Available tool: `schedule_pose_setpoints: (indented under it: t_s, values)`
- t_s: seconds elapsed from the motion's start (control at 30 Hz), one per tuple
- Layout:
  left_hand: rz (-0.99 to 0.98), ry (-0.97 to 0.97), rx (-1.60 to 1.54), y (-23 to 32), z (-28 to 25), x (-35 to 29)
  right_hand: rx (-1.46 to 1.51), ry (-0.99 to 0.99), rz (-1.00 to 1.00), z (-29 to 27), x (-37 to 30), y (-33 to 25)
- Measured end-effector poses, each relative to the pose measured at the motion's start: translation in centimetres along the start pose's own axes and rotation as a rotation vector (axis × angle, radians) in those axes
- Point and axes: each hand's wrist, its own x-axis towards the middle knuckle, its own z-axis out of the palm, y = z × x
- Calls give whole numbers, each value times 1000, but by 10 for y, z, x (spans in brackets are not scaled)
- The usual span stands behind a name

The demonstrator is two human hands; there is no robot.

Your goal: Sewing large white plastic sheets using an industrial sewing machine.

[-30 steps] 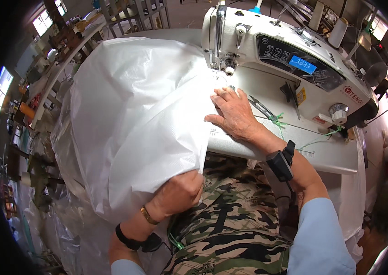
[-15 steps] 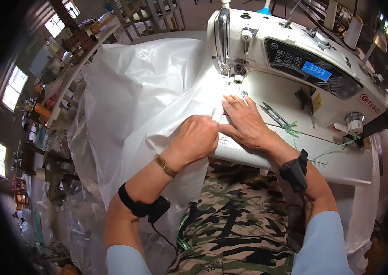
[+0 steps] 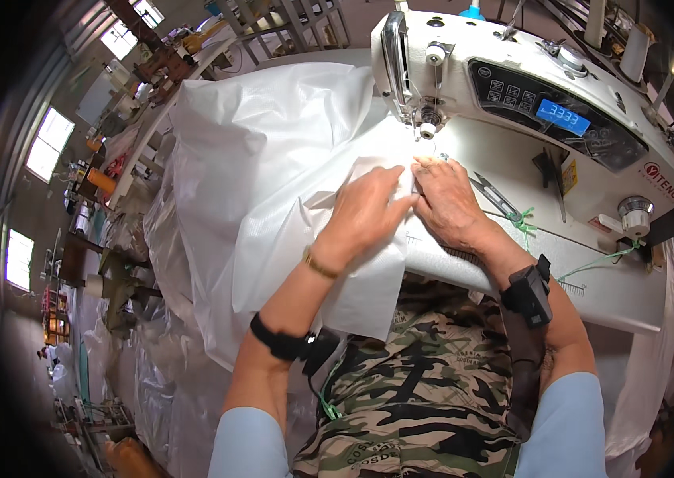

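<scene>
Head cam: white sheet (image 3: 273,131) prob. light, soft, slippery; hold R edge. L hand (image 3: 362,211), R hand (image 3: 450,205) fingers there, grip unclear.

Bright windows (image 3: 51,144) show on the left, with an orange cylinder (image 3: 102,181) and grey chairs (image 3: 292,30) farther right.

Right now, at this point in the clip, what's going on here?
At a white sewing machine, a person's left hand is on a large white sheet, close to the needle area. The right hand is just beside it, fingertips at the sheet's edge; whether they pinch or press it isn't clear. The sheet spreads out to the left, with part hanging over the front edge. Small thread snips with green cord lie to the right of the hands, untouched.
</scene>
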Motion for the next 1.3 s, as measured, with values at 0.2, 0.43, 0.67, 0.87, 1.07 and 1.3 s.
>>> schedule_pose_setpoints:
  t_s: [0.2, 0.43, 0.67, 0.87, 1.07, 1.3]
  values:
    - [54, 226, 437, 9, -17, -109, 17, 58, 30, -1, 3, -2]
    - [20, 288, -30, -114, -52, -91, 15, 207, -14, 8, -13, -20]
    - [-132, 206, -416, -120, -59, -83, 587, 210, 53, 43, -105, -118]
    - [-173, 165, -378, -106, -58, -75, 868, -221, 600, 157, -113, -139]
    - [-122, 152, -379, -121, -56, -78, 1448, -30, 494, 55, -106, -164]
    - [-204, 78, -553, -128, -71, -88, 1278, -298, 531, -53, -192, -70]
